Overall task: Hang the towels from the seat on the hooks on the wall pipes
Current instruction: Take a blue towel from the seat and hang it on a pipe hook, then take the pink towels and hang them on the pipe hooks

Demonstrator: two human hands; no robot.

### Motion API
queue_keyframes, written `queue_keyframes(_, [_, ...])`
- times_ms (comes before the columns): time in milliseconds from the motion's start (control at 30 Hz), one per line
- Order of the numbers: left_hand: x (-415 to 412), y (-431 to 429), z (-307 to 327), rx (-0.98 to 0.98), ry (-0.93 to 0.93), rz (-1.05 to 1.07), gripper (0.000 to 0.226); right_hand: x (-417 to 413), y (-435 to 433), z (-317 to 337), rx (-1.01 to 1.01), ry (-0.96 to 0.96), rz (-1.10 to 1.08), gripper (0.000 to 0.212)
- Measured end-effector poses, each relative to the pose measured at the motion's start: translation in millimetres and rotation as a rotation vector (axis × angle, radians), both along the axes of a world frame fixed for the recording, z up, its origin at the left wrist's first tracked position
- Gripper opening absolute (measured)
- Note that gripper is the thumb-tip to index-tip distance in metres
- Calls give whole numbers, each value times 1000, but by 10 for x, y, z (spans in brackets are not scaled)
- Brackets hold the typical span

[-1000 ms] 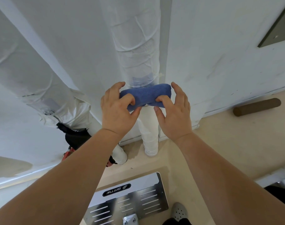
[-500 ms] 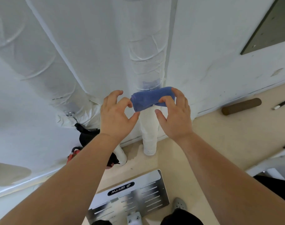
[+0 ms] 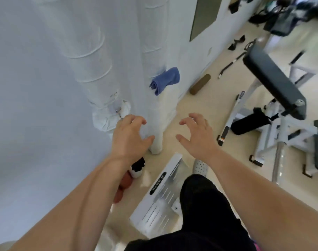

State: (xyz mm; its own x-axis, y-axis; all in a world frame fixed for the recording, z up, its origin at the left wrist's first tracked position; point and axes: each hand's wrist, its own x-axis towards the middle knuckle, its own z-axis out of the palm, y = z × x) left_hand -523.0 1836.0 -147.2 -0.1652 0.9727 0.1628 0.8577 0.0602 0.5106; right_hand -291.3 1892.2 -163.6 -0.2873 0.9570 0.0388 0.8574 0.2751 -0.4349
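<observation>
A folded blue towel (image 3: 165,80) hangs on the white wrapped wall pipe (image 3: 155,51); its hook is hidden behind the cloth. A second wrapped pipe (image 3: 93,57) runs down to the left. My left hand (image 3: 130,136) and my right hand (image 3: 197,134) hover below the towel, apart from it, fingers loosely spread and holding nothing. The dark padded seat (image 3: 274,82) of a gym machine stands at the right, with no towel showing on it.
The white machine frame (image 3: 281,129) and a black roller pad (image 3: 248,122) fill the right. A metal footplate (image 3: 160,196) lies on the floor by my black-trousered leg (image 3: 199,205). A brown foam roller (image 3: 200,84) lies by the wall. Dark and red objects (image 3: 136,167) sit at the pipe base.
Both hands let go of the blue towel and dropped back below it. The towel now hangs alone on the pipe. My view swung right, bringing the gym machine in.
</observation>
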Motion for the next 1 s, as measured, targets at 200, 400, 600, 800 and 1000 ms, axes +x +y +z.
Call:
queue_keyframes(200, [516, -446, -42, -138, 64, -240, 53, 408, -1017, 40, -97, -142, -213, 48])
queue_keyframes(400, [1238, -723, -355, -317, 203, -514, 57, 1171, -1842, -258, -298, -269, -457, 55])
queue_keyframes(600, [2152, -1075, -636, -416, 281, -716, 59, 2025, -2640, -622, -442, -232, -650, 55])
queue_keyframes(800, [3294, -1518, -1116, -552, 357, -872, 62, 3030, -3357, -1022, -544, -218, -740, 49])
queue_keyframes(1000, [4454, -1992, -1591, -730, 382, -893, 69, 4062, -3788, -1537, -575, -262, -657, 57])
